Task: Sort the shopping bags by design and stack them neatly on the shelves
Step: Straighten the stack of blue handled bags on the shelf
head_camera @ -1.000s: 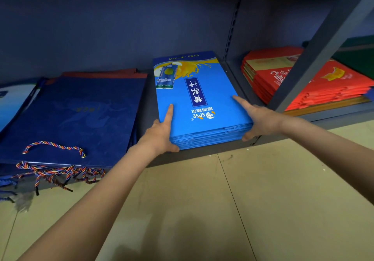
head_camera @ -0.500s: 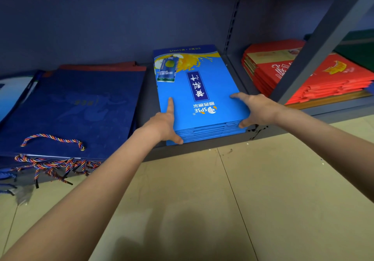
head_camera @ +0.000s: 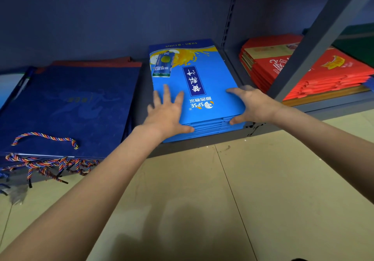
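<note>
So the stack of light blue bags (head_camera: 194, 90) with the juice print is sitting on the bottom shelf (head_camera: 202, 145) around the middle of the frame, between a pile of dark navy bags (head_camera: 68, 107) with twisted rope handles (head_camera: 44, 139) on the left and a red stack (head_camera: 303, 72) on the right behind the slanted shelf post (head_camera: 315, 38). Left hand (head_camera: 166, 113) is spread flat on top of the blue stack near its front left corner, fingers straight, thumb lying along the front edge. Right hand (head_camera: 251, 105) is at the front right corner, fingers out over the top, thumb down against the front edge of the layers, so more of a squeeze-and-nudge than a real grab. Looks to me like squaring the pile up and sliding it back. Handling-wise I'd guess these are glossy flat-folded paper bags: stiff enough as a pile, but the top ones will skate off each other if you push only from the top. The whole stack probably has some weight. Best to hold it by the two front corners or side edges with the thumbs on the layer ends, and keep a palm on top so nothing fans out.
</note>
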